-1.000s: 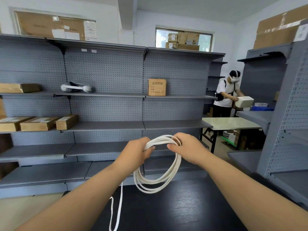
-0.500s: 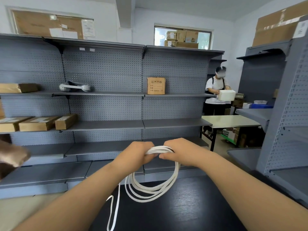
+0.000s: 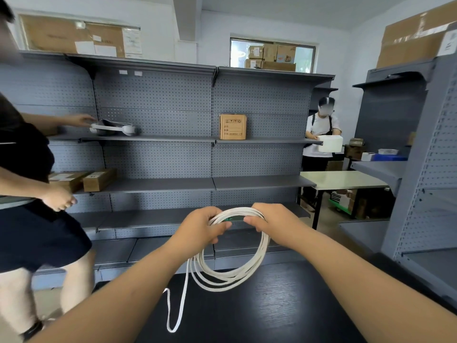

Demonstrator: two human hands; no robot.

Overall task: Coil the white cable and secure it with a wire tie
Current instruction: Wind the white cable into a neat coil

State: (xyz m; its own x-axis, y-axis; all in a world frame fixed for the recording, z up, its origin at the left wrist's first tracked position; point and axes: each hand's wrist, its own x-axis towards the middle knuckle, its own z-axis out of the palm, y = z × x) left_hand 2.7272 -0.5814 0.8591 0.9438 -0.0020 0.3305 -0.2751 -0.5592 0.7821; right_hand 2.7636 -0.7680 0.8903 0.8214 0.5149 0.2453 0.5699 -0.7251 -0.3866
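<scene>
Coiling nearly done: I have my left hand (image 3: 201, 230) and right hand (image 3: 269, 222) both closed on the top of the white cable (image 3: 232, 273), looped above the worktop (image 3: 284, 305), tail hanging; next, I judge, wrap the green wire tie (image 3: 235, 218).

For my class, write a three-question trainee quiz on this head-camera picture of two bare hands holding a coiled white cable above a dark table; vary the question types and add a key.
1. True or false: the left hand and right hand both grip the top of the round coil of white cable.
2. Where does the cable's loose tail hang?
A. Below the left hand
B. Over the right forearm
C. On the grey metal shelf
3. Fill in: between the two hands, a short ____-coloured strip lies along the bundle.

Key: 1 true; 2 A; 3 green (likely the wire tie; whether it is already fastened cannot be told).
</scene>
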